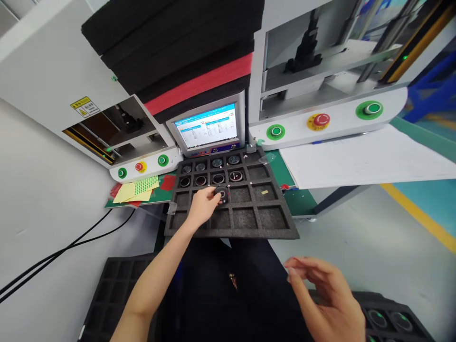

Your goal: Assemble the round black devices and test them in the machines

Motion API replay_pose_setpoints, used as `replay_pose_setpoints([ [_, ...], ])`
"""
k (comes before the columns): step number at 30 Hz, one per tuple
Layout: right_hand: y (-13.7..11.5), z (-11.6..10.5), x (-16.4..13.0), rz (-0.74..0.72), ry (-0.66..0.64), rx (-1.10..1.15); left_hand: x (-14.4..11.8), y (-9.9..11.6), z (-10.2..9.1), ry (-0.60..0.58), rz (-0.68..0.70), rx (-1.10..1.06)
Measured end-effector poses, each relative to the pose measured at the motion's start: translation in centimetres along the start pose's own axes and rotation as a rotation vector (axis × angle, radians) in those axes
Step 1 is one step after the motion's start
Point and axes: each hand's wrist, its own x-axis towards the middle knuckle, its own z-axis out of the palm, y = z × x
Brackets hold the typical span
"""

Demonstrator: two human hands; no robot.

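Observation:
My left hand (204, 205) pinches a small black watch body (222, 194) over the third row of a dark foam tray (235, 234). Its back, with a round sensor window, seems to face up. Two rows beyond it hold several round watch bodies; one lit watch (236, 176) shows white marks on its screen. Lower right, my right hand (326, 297) hovers off the tray with loosely curled fingers, the thumb close to the fingertips; nothing shows in it.
Behind the tray stands a lit monitor (204, 126) between two press machines with green and red buttons. White papers (363, 159) lie at right, yellow sticker sheets (137, 190) at left. More foam trays are low at left (117, 280) and right (392, 304). Black cables (67, 247) hang at left.

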Motion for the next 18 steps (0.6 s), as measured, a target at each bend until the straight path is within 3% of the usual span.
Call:
replay_pose_setpoints([
  [2,-0.9,0.2,0.2,-0.016,-0.057,-0.015,-3.3,0.1,-0.3,-0.064,0.005,-0.200],
  [5,-2.5,1.2,0.3,-0.001,-0.045,0.137,-8.5,0.0,0.1,-0.140,-0.041,-0.714],
  [8,-4.1,2.4,0.2,0.039,-0.050,0.321,-12.3,-0.2,1.3,-0.109,-0.077,-1.048],
  [12,-5.9,3.3,-0.2,0.122,-0.145,0.505,-14.8,-0.6,2.3,-0.007,0.013,-1.080],
  [18,-6.9,3.5,-0.3,0.147,-0.199,0.544,-16.3,-1.8,2.0,0.055,0.233,-0.821],
])
